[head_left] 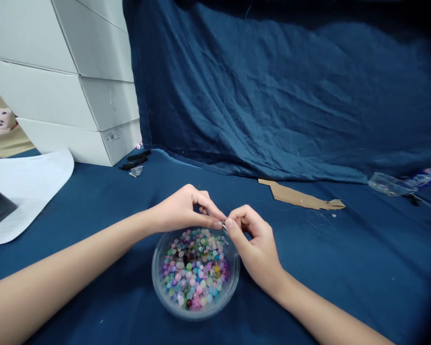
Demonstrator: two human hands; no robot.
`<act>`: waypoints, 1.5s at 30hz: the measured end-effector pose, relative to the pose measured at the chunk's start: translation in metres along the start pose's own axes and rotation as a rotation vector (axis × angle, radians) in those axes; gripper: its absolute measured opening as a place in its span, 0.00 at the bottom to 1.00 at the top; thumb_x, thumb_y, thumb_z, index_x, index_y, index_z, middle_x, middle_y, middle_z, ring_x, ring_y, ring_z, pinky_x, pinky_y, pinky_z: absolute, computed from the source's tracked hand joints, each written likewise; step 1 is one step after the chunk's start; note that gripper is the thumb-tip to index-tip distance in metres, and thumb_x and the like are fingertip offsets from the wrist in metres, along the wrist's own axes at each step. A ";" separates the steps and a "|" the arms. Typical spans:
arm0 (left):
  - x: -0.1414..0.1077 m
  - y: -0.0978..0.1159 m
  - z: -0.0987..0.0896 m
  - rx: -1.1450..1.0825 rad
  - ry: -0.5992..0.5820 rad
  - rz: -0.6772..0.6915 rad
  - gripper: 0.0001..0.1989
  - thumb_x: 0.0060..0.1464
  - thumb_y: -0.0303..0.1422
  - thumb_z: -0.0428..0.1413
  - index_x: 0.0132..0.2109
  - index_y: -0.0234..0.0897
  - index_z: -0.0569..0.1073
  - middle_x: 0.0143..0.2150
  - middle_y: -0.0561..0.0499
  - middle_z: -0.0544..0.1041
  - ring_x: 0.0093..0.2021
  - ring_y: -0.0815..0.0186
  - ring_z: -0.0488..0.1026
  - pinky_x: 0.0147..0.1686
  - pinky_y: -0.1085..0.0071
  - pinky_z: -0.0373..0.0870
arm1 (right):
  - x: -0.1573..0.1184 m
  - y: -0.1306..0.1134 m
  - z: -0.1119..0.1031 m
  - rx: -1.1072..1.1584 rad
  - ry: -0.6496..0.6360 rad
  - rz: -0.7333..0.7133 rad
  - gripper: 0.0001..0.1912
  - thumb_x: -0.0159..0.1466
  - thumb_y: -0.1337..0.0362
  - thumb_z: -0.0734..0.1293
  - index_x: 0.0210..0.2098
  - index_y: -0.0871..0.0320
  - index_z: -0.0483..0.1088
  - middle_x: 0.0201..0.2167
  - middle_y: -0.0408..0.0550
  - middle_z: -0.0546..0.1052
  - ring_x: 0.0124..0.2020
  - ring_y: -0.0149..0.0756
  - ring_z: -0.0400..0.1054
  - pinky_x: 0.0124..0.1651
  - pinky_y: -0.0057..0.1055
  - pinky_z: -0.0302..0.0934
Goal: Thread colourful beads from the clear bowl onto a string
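My left hand (183, 209) and my right hand (253, 244) meet over the far rim of a clear round bowl (158, 273). Their fingertips pinch a tiny silvery item (223, 225), perhaps a wire or needle end; the fingers hide most of it. The bowl is filled with several round beads (194, 268) in pink, blue, green, purple and dark red. Neither hand touches the beads.
A blue cloth (93, 297) covers the surface, and another hangs behind it (273, 86). White boxes (75, 81) stack at back left, above a white paper sheet (28, 191). A cardboard strip (298, 197) and a clear plastic container (390, 184) lie to the right.
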State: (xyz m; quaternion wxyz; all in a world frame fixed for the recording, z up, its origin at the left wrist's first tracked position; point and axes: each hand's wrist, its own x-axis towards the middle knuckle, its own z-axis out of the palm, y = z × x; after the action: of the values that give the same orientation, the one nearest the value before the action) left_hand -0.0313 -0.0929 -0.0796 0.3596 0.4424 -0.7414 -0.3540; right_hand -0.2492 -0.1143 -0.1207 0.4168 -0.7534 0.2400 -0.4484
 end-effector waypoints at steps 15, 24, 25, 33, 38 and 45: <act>0.008 0.037 0.009 0.476 0.216 0.129 0.14 0.61 0.29 0.64 0.54 0.45 0.82 0.34 0.53 0.82 0.40 0.62 0.73 0.42 0.69 0.68 | 0.017 0.005 -0.006 0.184 0.012 0.088 0.10 0.74 0.55 0.65 0.49 0.53 0.70 0.47 0.47 0.78 0.53 0.42 0.71 0.59 0.40 0.61; -0.008 0.056 -0.003 0.877 0.108 0.365 0.12 0.70 0.27 0.53 0.53 0.40 0.79 0.33 0.50 0.71 0.37 0.64 0.68 0.34 0.70 0.63 | 0.017 -0.003 -0.012 0.166 -0.102 0.096 0.11 0.72 0.55 0.67 0.37 0.56 0.72 0.28 0.41 0.73 0.31 0.34 0.66 0.39 0.31 0.62; -0.009 0.057 -0.005 0.879 0.083 0.359 0.11 0.70 0.28 0.53 0.53 0.40 0.79 0.34 0.50 0.71 0.37 0.64 0.68 0.35 0.70 0.63 | 0.017 -0.004 -0.012 0.118 -0.093 0.071 0.12 0.72 0.56 0.68 0.35 0.56 0.73 0.29 0.41 0.72 0.32 0.34 0.65 0.39 0.31 0.61; -0.014 0.065 -0.017 0.818 -0.143 -0.013 0.03 0.60 0.32 0.65 0.39 0.41 0.78 0.33 0.54 0.74 0.32 0.66 0.70 0.30 0.71 0.59 | 0.016 -0.004 -0.013 0.030 -0.067 0.026 0.11 0.71 0.57 0.69 0.36 0.56 0.75 0.29 0.42 0.72 0.30 0.33 0.62 0.34 0.31 0.57; -0.017 0.059 -0.005 0.742 -0.360 0.000 0.05 0.60 0.30 0.66 0.35 0.45 0.82 0.32 0.55 0.79 0.39 0.62 0.70 0.35 0.69 0.59 | 0.015 -0.003 -0.013 0.046 0.010 0.065 0.11 0.70 0.57 0.70 0.36 0.56 0.75 0.29 0.42 0.72 0.30 0.33 0.61 0.34 0.31 0.56; -0.015 0.044 0.013 0.808 -0.380 0.174 0.02 0.60 0.35 0.67 0.37 0.45 0.84 0.35 0.53 0.79 0.41 0.60 0.67 0.38 0.63 0.55 | 0.014 -0.002 -0.012 0.072 -0.003 0.060 0.10 0.71 0.57 0.69 0.36 0.56 0.74 0.29 0.41 0.71 0.30 0.33 0.60 0.33 0.31 0.55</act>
State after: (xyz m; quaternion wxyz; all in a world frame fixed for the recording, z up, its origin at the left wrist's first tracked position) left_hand -0.0549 -0.0610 -0.0519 0.0441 0.4103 -0.9074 -0.0796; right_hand -0.2524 -0.1284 -0.1091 0.4571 -0.7311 0.2455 -0.4430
